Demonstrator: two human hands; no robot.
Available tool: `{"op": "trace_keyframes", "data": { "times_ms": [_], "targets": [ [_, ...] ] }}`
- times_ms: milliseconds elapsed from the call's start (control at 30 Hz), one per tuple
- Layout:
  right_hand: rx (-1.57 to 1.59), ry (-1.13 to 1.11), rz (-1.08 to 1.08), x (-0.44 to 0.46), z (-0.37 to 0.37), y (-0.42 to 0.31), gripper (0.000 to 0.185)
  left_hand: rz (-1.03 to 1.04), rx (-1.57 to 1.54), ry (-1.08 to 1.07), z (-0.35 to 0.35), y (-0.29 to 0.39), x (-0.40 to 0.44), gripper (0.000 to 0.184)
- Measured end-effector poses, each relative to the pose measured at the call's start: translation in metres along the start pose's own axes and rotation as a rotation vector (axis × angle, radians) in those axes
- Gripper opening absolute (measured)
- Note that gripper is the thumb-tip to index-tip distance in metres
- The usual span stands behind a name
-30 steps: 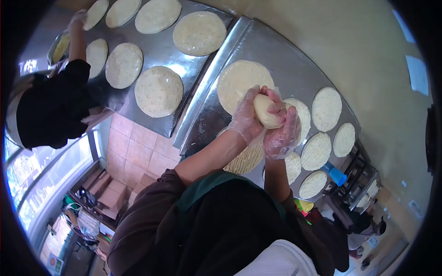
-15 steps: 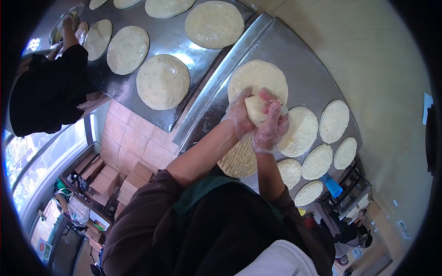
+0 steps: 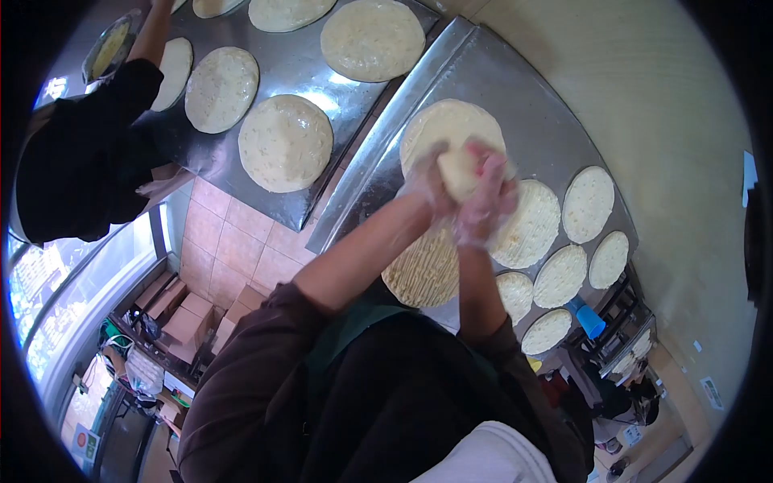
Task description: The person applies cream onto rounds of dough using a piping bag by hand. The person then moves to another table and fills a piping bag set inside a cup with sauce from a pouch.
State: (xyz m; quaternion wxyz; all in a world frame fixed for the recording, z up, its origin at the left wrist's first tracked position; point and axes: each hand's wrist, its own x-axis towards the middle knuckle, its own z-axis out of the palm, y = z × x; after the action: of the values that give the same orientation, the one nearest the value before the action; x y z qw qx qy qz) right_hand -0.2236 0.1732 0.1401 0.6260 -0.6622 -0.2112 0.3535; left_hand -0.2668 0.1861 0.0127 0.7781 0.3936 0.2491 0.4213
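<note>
A pale ball of dough point(image 3: 459, 173) is held between my two gloved hands, above a large round flat dough point(image 3: 443, 121) on the metal table. My left hand point(image 3: 428, 183) is wrapped round the ball's left side. From the right, my right hand point(image 3: 485, 201) grips the ball with bent fingers. Both hands are blurred by motion, and both wear clear plastic gloves. Below them lies a round with a ridged surface point(image 3: 423, 270), partly behind my forearms. Just to the right sits another textured round point(image 3: 527, 225).
More dough rounds point(image 3: 588, 204) lie on the metal table point(image 3: 523, 105) at right, near a blue cup point(image 3: 588, 320). A second table point(image 3: 209, 165) at upper left bears several rounds. A co-worker in black point(image 3: 88, 161) reaches over it beside a bowl point(image 3: 109, 50). Boxes point(image 3: 189, 322) stand lower left.
My hands stay round the dough ball, which has shifted slightly and changed in shape since the first frame. The co-worker's hand has moved away from the bowl. The whole view has shifted a little.
</note>
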Motion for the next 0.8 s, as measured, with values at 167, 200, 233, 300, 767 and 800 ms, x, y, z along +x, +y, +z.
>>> {"op": "trace_keyframes", "data": {
  "times_ms": [167, 200, 233, 300, 767, 800],
  "targets": [
    [0.033, 0.007, 0.006, 0.026, 0.005, -0.004, 0.032, -0.546, -0.858, 0.255, 0.004, -0.006, 0.038, 0.042],
    [-0.031, 0.03, 0.056, 0.01, 0.003, -0.006, 0.033, -0.606, -0.985, 0.346, 0.012, 0.023, 0.017, 0.042],
    [-0.095, 0.052, 0.107, -0.003, -0.001, -0.006, 0.033, -0.664, -1.111, 0.439, 0.02, 0.044, -0.001, 0.042],
    [-0.001, -0.021, 0.071, -0.02, -0.013, 0.006, 0.033, -0.635, -1.024, 0.428, 0.03, 0.059, -0.023, 0.04],
    [0.018, -0.018, 0.07, -0.024, -0.029, 0.011, 0.034, -0.631, -0.902, 0.575, 0.051, 0.079, -0.03, 0.041],
    [0.071, 0.046, 0.137, -0.019, -0.02, 0.0, 0.032, -0.684, -1.041, 0.568, 0.05, 0.08, -0.021, 0.04]
  ]
}}
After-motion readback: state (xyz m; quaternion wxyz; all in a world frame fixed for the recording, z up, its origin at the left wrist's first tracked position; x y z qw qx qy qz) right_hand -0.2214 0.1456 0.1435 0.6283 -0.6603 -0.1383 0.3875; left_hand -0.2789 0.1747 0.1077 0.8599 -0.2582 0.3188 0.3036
